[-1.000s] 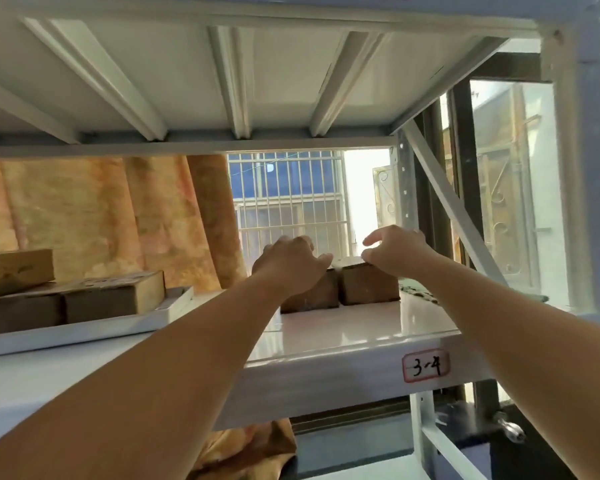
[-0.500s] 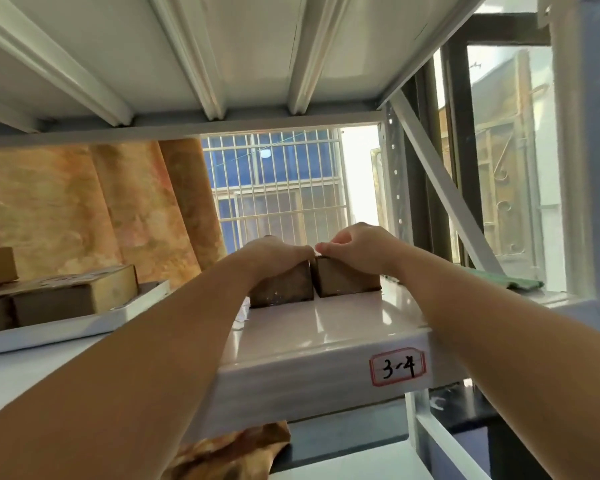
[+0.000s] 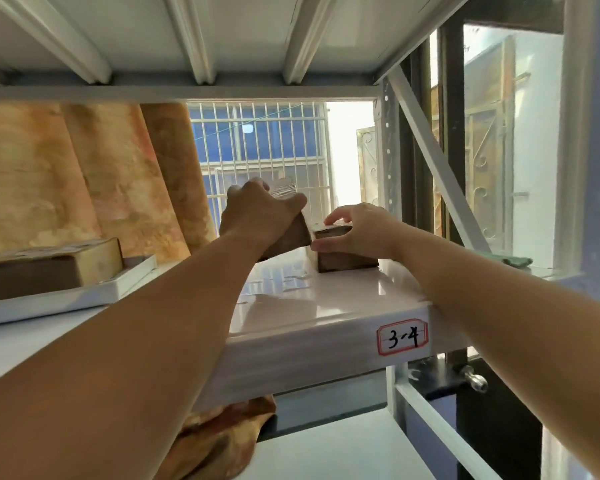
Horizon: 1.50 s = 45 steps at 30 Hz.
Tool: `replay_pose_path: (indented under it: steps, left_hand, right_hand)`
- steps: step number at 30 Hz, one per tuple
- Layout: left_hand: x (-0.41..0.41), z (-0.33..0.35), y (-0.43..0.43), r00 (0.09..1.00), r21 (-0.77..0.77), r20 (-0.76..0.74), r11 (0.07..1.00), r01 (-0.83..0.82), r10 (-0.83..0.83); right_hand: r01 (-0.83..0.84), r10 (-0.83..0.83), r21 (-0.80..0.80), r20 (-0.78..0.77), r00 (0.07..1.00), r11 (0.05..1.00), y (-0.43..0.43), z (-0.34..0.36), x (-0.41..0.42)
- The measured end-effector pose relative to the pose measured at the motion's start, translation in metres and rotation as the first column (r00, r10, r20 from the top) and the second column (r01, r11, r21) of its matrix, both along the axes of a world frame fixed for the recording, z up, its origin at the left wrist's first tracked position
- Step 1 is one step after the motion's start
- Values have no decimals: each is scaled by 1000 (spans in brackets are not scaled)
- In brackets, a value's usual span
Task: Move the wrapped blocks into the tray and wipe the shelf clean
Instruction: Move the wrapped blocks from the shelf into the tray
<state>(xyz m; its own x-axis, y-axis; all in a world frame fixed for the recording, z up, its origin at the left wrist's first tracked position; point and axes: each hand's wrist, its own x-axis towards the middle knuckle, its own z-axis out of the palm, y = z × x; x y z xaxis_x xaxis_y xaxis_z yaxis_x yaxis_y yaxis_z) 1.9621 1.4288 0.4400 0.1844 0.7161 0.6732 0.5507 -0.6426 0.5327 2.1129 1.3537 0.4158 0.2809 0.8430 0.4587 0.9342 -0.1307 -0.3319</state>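
Observation:
Two brown wrapped blocks are at the back of the white shelf [image 3: 326, 306]. My left hand [image 3: 257, 216] grips the left block [image 3: 293, 237] from above and holds it tilted, its near end raised off the shelf. The right block [image 3: 343, 263] lies flat on the shelf, and my right hand [image 3: 357, 230] grips it with fingers on top and thumb against its near left corner. A white tray [image 3: 84, 292] stands at the left of the shelf and holds several wrapped blocks [image 3: 49, 268].
A green cloth [image 3: 515, 261] lies at the far right behind the shelf post. The shelf above hangs low overhead. A diagonal brace [image 3: 433, 161] and uprights close the right side. Orange patterned fabric [image 3: 84, 174] hangs behind the tray. A label reads 3-4 [image 3: 402, 337].
Both hands came down onto the two blocks. My left hand has since lifted and tilted its block, while the right block stays flat under my right hand.

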Motion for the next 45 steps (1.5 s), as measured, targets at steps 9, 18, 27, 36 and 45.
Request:
replay_pose_path:
  steps: [9, 18, 27, 36, 45]
  left_hand:
    - [-5, -5, -15, 999, -65, 51, 998, 17, -14]
    - [-1, -6, -16, 990, -157, -34, 979, 128, -135]
    - [0, -11, -16, 989, -48, -145, 999, 23, -30]
    - [4, -17, -16, 953, 148, -279, 986, -81, 120]
    - [5, -17, -10, 961, 140, -255, 987, -76, 110]
  right_hand:
    - [237, -235, 16, 204, 950, 971, -4, -5, -25]
    - [256, -283, 137, 252, 925, 957, -3, -7, -23]
    - [280, -302, 286, 35, 953, 916, -2, -2, -10]
    - [324, -272, 436, -178, 945, 839, -4, 1, 10]
    - [161, -177, 538, -23, 984, 827, -6, 2, -2]
